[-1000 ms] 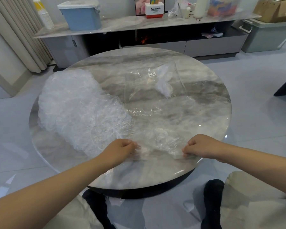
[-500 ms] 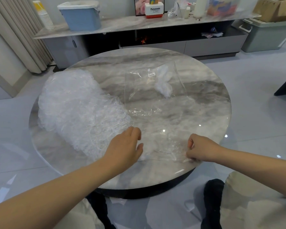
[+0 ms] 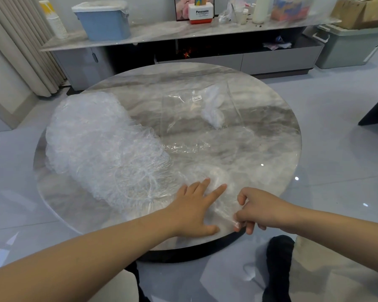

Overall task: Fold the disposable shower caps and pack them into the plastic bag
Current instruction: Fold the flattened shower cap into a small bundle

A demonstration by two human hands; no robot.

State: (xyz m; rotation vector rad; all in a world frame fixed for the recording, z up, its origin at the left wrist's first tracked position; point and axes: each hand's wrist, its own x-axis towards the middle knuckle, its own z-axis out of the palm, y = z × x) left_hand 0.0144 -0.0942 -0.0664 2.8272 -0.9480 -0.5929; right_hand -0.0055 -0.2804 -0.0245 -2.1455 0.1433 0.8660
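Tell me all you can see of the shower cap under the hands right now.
The shower cap is thin, clear, crinkled film, spread nearly flat at the round table's near edge, beside the heap of caps. The left hand presses it with straight fingers; the right hand pinches its near right edge.

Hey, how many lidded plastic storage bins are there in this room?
2. A blue plastic bin with a white lid sits on the long marble-topped cabinet at upper left; a grey-green lidded plastic bin stands on the floor at far right. Others may be hidden.

Cap pile (image 3: 100,147) left on table (image 3: 277,136), plastic bag (image 3: 203,112) behind centre (folded caps (image 3: 213,112) inside), both hands near edge.
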